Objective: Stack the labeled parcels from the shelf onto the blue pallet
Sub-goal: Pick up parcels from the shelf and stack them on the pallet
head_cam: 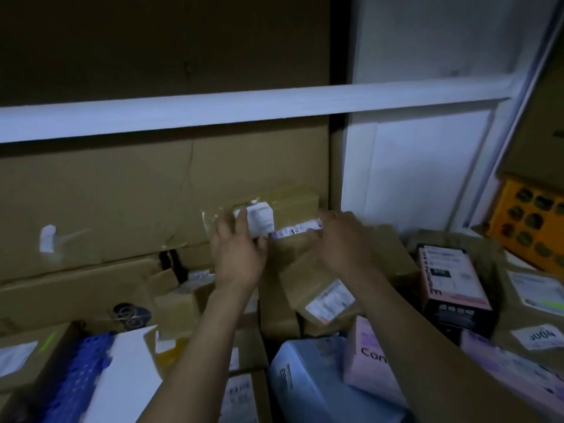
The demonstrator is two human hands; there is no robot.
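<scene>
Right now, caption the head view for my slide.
Left hand and right hand on a labeled brown parcel atop a crowded pile of boxes, below a white shelf rail.

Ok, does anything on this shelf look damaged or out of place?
The big cardboard panel at back left is creased and torn, with a dark hole near its lower right corner. A pair of scissors lies loose on a carton below it. The parcels in front lie piled at odd angles.
</scene>
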